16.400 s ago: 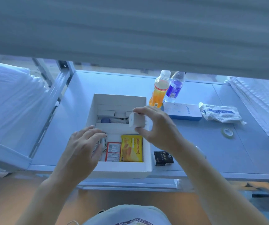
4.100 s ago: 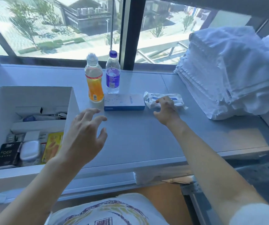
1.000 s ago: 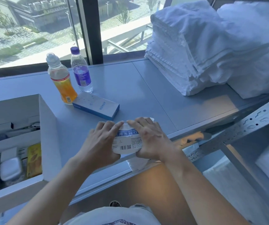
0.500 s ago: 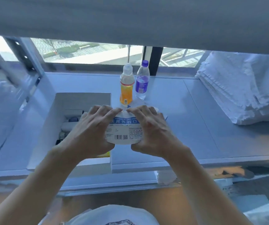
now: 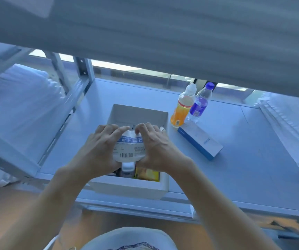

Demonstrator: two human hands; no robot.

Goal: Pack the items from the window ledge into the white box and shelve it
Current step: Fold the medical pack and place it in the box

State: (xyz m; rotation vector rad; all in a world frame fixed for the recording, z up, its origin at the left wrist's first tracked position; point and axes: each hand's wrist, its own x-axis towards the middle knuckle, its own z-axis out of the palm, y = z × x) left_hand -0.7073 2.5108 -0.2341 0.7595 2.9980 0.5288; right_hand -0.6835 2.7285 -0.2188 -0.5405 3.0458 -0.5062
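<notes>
Both hands, left hand (image 5: 98, 150) and right hand (image 5: 155, 150), are clamped on a white packet (image 5: 129, 149) held between them, just above the open white box (image 5: 130, 188), with two bottles (image 5: 190, 105) and a blue carton (image 5: 201, 141) off to the right.

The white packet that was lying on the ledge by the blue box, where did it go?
Both hands took the white packet off the ledge and carried it left; the left hand and right hand now hold it folded over the white box. The orange bottle, purple bottle and blue box stayed on the ledge.
</notes>
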